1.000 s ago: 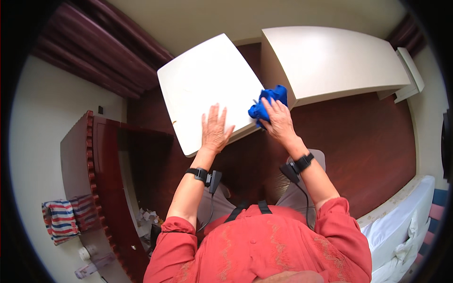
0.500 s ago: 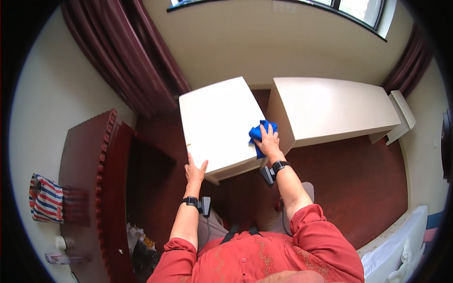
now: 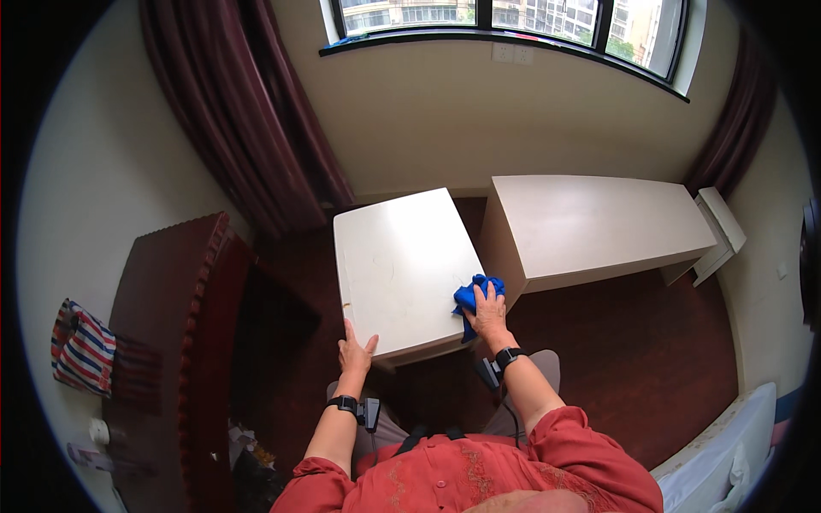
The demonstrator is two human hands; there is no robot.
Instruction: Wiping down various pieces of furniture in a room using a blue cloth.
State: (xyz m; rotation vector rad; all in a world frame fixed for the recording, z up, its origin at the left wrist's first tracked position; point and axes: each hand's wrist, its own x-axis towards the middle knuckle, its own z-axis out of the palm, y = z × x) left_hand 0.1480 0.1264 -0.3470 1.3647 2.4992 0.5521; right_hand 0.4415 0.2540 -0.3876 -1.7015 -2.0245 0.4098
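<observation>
In front of me stands a low white cabinet or small table [image 3: 402,256] with a glossy top and a small brown mark near its left edge. My right hand [image 3: 489,316] presses a crumpled blue cloth [image 3: 479,291] against the top's right edge, close to the near right corner. Part of the cloth hangs over that edge. At the near left corner, my left hand [image 3: 355,352] rests with thumb and fingers spread, touching the edge and holding nothing.
A longer white desk [image 3: 607,222] stands close on the right, beside a narrow white piece [image 3: 721,227]. Dark red wooden furniture [image 3: 171,291] is at the left, with a striped bag [image 3: 84,349] near it. A bed corner [image 3: 727,445] is at lower right.
The view has tilted upward, so the furniture sits lower and more of the window shows. Both hands keep nearly the same places on the white top, the cloth still under my right hand.
</observation>
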